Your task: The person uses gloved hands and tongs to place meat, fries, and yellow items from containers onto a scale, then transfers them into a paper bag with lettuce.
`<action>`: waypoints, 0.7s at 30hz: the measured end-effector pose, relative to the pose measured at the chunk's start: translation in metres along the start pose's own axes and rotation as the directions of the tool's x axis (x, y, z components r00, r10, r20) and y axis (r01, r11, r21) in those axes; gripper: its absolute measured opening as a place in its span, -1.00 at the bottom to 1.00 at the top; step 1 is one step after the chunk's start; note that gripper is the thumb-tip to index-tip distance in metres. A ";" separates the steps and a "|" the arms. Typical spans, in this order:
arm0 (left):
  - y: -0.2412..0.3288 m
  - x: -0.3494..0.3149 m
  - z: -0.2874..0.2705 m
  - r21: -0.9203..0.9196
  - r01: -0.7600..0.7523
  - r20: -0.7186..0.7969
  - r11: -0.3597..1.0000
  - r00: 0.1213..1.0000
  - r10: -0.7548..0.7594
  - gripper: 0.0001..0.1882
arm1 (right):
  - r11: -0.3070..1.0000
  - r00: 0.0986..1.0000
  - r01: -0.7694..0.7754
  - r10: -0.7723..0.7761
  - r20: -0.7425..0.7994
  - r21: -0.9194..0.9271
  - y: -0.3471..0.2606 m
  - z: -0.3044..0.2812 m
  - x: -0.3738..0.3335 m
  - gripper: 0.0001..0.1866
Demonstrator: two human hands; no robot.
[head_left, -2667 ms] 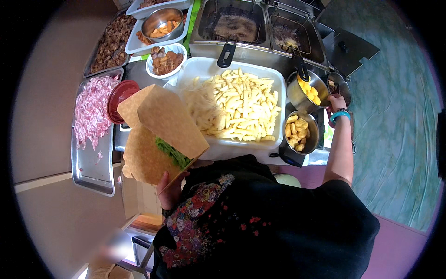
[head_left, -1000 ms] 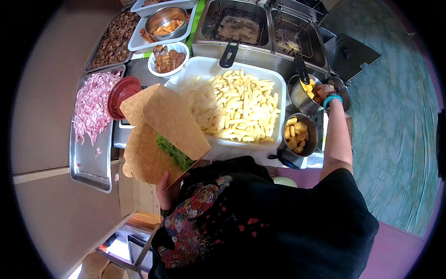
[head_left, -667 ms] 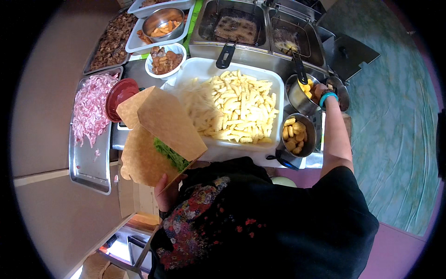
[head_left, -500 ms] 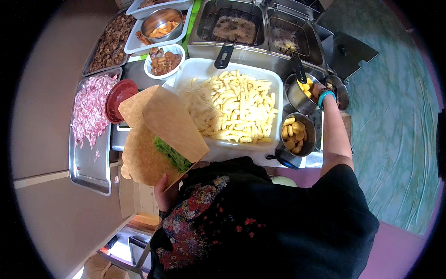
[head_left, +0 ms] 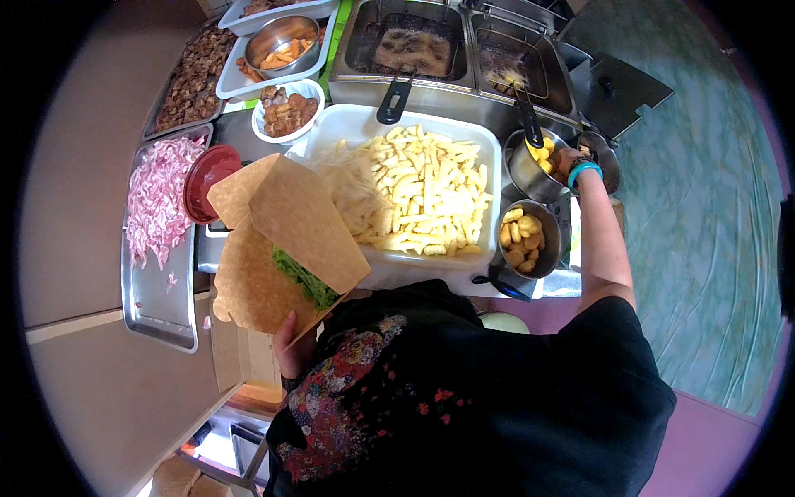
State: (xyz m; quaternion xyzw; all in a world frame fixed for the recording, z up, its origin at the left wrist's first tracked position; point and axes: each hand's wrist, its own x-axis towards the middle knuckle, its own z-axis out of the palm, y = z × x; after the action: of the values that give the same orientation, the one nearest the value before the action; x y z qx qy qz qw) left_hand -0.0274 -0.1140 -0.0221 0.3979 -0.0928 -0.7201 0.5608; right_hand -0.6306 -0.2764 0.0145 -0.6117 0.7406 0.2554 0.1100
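My left hand (head_left: 290,338) grips the lower edge of an open brown cardboard takeaway box (head_left: 248,277), thumb on the outside. Green lettuce (head_left: 305,277) shows inside, partly covered by the raised flap. On the right, my right hand (head_left: 569,162), with a turquoise band at its wrist, reaches into a steel pot (head_left: 523,176) holding yellow pieces of food (head_left: 542,155). Its fingers are mostly hidden there, so what they hold does not show. Just nearer stands a steel bowl of golden fried nuggets (head_left: 523,236).
A white tub (head_left: 495,195) of pale fries lies ahead, under a fryer basket handle (head_left: 395,101). Behind it are two deep fryers (head_left: 406,82) with oil. Left are a tray of sliced onions (head_left: 164,327), a red bowl (head_left: 203,186) and a white bowl of browned food (head_left: 290,114).
The view has shifted very slightly. My left hand still holds the box, and my right hand stays at the pot with almost no movement.
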 end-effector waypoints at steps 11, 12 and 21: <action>0.002 -0.001 0.016 0.014 -0.036 -0.039 0.999 0.999 0.037 -0.50 | 0.975 0.999 0.029 -0.033 -0.012 -0.220 0.015 0.035 0.032 -0.76; 0.002 -0.001 0.014 0.013 -0.032 -0.048 0.999 0.998 0.033 -0.50 | 0.981 0.999 0.001 -0.008 -0.036 -0.194 0.016 0.035 0.032 -0.75; 0.001 0.001 0.014 0.020 -0.051 -0.075 0.998 0.996 0.053 -0.49 | 0.987 0.976 -0.130 0.110 -0.186 -0.097 -0.002 0.016 0.013 -0.73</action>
State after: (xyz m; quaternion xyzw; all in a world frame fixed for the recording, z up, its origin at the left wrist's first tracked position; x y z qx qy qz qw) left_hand -0.0358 -0.1193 -0.0126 0.4273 -0.0882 -0.6888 0.5789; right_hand -0.6344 -0.2791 -0.0052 -0.5914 0.7682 0.2452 -0.0067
